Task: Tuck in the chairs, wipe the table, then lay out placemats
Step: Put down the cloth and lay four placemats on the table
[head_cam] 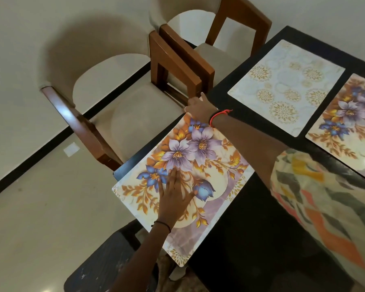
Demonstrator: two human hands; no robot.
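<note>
A floral placemat (198, 165) with purple and blue flowers lies on the black table (251, 218), its near-left edge hanging past the table's edge. My left hand (173, 194) presses flat on it with straight fingers. My right hand (198, 106) holds the placemat's far corner at the table's edge, fingers curled over it. A pale placemat (282, 87) with gold medallions lies farther along the table. Another floral placemat (350, 123) sits beside it at the right.
Two cream-cushioned wooden chairs stand at the table's left side, the near chair (124, 114) and the far chair (209, 49), both partly out from the table. A dark stool or seat (105, 260) is at the bottom left. Pale floor tiles with a black strip lie beyond.
</note>
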